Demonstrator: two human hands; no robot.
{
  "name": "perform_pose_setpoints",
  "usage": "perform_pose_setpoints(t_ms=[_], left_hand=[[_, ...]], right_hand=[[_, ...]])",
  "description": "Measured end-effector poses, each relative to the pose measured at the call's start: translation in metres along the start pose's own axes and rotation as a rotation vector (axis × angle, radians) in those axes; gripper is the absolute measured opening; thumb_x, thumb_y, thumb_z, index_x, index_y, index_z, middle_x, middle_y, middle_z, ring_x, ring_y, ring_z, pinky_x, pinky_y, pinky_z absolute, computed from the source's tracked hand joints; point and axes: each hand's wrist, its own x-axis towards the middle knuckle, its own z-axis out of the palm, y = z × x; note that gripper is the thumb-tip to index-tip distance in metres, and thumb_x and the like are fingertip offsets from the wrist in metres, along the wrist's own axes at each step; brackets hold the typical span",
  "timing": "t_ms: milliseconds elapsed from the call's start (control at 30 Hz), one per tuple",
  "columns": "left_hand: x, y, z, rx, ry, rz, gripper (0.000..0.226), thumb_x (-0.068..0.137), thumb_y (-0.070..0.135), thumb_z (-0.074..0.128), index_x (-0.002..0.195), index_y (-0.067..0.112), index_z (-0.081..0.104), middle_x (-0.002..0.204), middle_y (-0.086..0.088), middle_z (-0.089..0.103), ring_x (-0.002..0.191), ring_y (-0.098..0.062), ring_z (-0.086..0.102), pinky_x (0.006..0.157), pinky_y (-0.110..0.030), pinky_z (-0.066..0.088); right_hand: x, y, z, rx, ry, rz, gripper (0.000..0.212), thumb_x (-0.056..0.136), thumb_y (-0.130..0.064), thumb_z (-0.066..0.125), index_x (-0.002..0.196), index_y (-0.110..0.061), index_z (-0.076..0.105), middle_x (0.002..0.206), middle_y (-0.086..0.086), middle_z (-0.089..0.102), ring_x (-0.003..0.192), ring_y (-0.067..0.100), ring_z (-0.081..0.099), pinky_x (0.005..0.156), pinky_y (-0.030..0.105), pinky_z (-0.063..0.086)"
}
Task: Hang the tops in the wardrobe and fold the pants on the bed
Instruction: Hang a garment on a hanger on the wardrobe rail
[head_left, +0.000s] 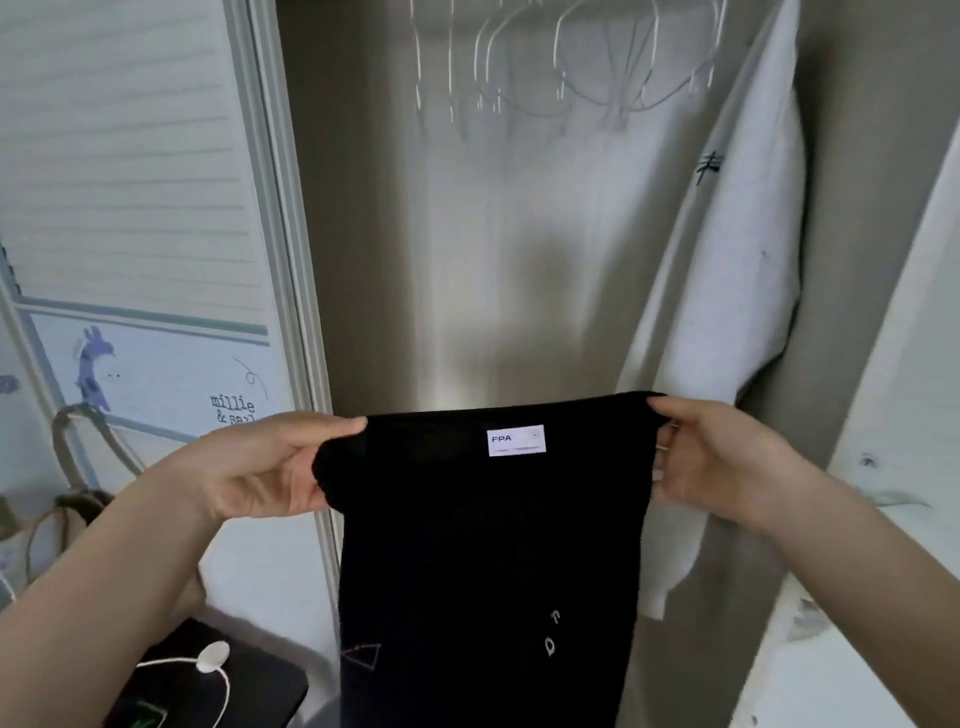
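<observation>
A black garment (483, 561) with a small white label near its top edge hangs down in front of the open wardrobe (374, 260). My left hand (260, 467) grips its upper left corner, and my right hand (722, 457) pinches the upper right corner, stretching the top edge flat between them. Small pale markings show lower on the fabric. Several white wire hangers (545, 67) hang on the rail at the top of the wardrobe. A white top (727, 291) hangs at the right side of the wardrobe.
A white louvred door (130, 156) stands at the left, with a printed bag (156, 384) below it. At the lower left, a dark device (249, 691) lies with a white cable (208, 665) on it. Pale fabric (883, 519) fills the right edge.
</observation>
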Motion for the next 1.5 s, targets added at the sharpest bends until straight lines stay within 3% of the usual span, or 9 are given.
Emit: perform_pose_setpoints(t_ms=[133,300,500,633,767,900,1067,1333,1500], left_hand=[[0.027,0.017,-0.003,-0.053,0.131,0.102,0.031,0.081,0.030,0.072,0.101,0.007,0.074,0.083,-0.006,0.071,0.071,-0.016,0.069,0.065,-0.028,0.056],[0.072,0.053,0.023,-0.168,0.255,0.196,0.015,0.094,0.022,0.059,0.082,0.015,0.062,0.064,0.001,0.060,0.060,-0.013,0.057,0.058,-0.024,0.056],[0.110,0.102,0.046,0.016,0.220,0.254,0.001,0.087,0.010,0.067,0.087,0.010,0.067,0.078,-0.004,0.066,0.072,-0.016,0.063,0.058,-0.025,0.055],[0.133,0.126,0.056,0.117,0.241,0.302,0.007,0.088,0.008,0.067,0.080,0.010,0.065,0.069,-0.003,0.065,0.058,-0.015,0.063,0.050,-0.024,0.053],[0.154,0.148,0.066,0.252,0.281,0.394,0.015,0.090,0.010,0.065,0.075,0.011,0.061,0.060,0.001,0.062,0.050,-0.010,0.061,0.053,-0.022,0.050],[0.170,0.170,0.070,0.332,0.348,0.518,0.019,0.092,0.016,0.063,0.075,0.010,0.061,0.063,-0.002,0.059,0.054,-0.011,0.060,0.057,-0.023,0.050],[0.183,0.187,0.062,0.249,0.301,0.566,0.019,0.092,0.016,0.064,0.074,0.010,0.060,0.061,-0.001,0.057,0.051,-0.011,0.057,0.050,-0.021,0.046],[0.201,0.210,0.034,0.252,0.319,0.593,0.021,0.091,0.017,0.066,0.070,0.012,0.061,0.060,0.000,0.057,0.050,-0.011,0.056,0.049,-0.020,0.045],[0.207,0.223,0.025,0.278,0.373,0.623,0.017,0.087,0.011,0.067,0.070,0.012,0.061,0.061,-0.002,0.057,0.052,-0.011,0.056,0.046,-0.018,0.044]], right_hand=[[0.009,0.011,0.002,-0.231,0.097,-0.065,0.019,0.095,-0.019,0.048,0.081,-0.015,0.060,0.064,0.004,0.044,0.058,0.019,0.043,0.061,0.030,0.035],[0.014,0.015,0.006,-0.581,0.235,-0.111,0.017,0.097,-0.023,0.053,0.110,-0.018,0.062,0.082,0.001,0.062,0.073,0.016,0.060,0.067,0.029,0.049],[0.027,-0.014,0.003,-0.908,0.354,-0.188,0.022,0.095,-0.007,0.049,0.074,-0.012,0.055,0.070,0.010,0.052,0.065,0.022,0.053,0.063,0.030,0.047],[0.033,-0.046,0.021,-0.812,0.262,-0.213,0.032,0.101,-0.016,0.037,0.080,-0.012,0.061,0.064,0.003,0.062,0.058,0.017,0.058,0.059,0.023,0.048],[0.038,-0.118,0.058,-0.732,0.361,-0.690,0.032,0.098,-0.009,0.037,0.078,-0.016,0.061,0.074,0.000,0.061,0.064,0.015,0.054,0.060,0.027,0.044],[0.050,-0.189,0.082,-0.882,0.685,-1.192,0.026,0.096,-0.011,0.039,0.101,-0.013,0.065,0.096,-0.003,0.062,0.090,0.015,0.053,0.074,0.023,0.034],[0.077,-0.265,0.096,-0.882,0.954,-1.501,0.026,0.096,-0.013,0.037,0.111,-0.008,0.058,0.117,0.012,0.058,0.108,0.030,0.051,0.091,0.034,0.036],[0.110,-0.359,0.076,-1.003,1.162,-1.157,0.039,0.095,-0.014,0.039,0.130,0.002,0.045,0.134,0.023,0.049,0.123,0.039,0.048,0.100,0.038,0.037],[0.115,-0.384,0.065,-0.893,0.995,-0.903,0.040,0.094,-0.012,0.038,0.127,0.006,0.051,0.124,0.021,0.057,0.110,0.027,0.055,0.083,0.032,0.046]])
